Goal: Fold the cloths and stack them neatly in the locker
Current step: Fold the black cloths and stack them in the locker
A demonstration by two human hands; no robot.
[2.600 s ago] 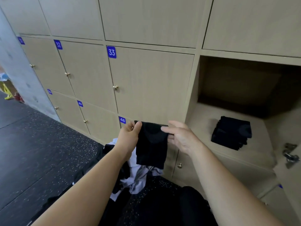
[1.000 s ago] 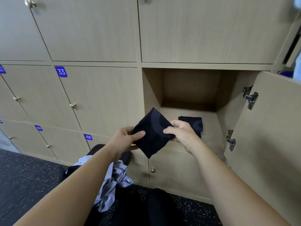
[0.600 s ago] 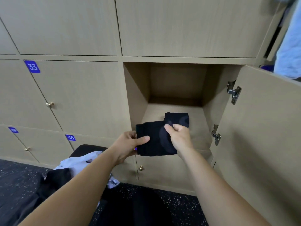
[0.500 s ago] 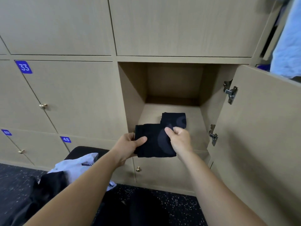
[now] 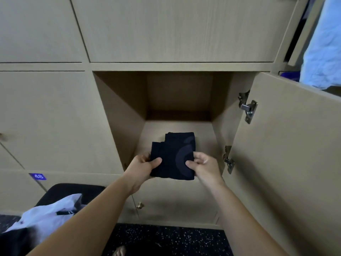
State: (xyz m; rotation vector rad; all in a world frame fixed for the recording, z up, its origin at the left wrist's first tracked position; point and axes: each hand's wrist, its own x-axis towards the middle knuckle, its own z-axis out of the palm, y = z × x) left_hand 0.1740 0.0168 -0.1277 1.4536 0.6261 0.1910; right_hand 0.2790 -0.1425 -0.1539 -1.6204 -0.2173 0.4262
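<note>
unfolded cloths heaped low at 8 o'clock, white and dark mixed. left hand pinches the left edge of the folded dark cloth, thumb on top. right hand pinches the right edge the same way. cloth is held flat at the mouth of the open locker, dead 12 o'clock, its far edge overlapping the stack lying inside. door stands open at 3 o'clock. to do it well, i'd say: keep both pinches level so the folds don't slip, slide toward 12, square the edges over the stack, lower, let go with both hands together. stack sits slightly right, so aim nearer 1 o'clock.
</note>
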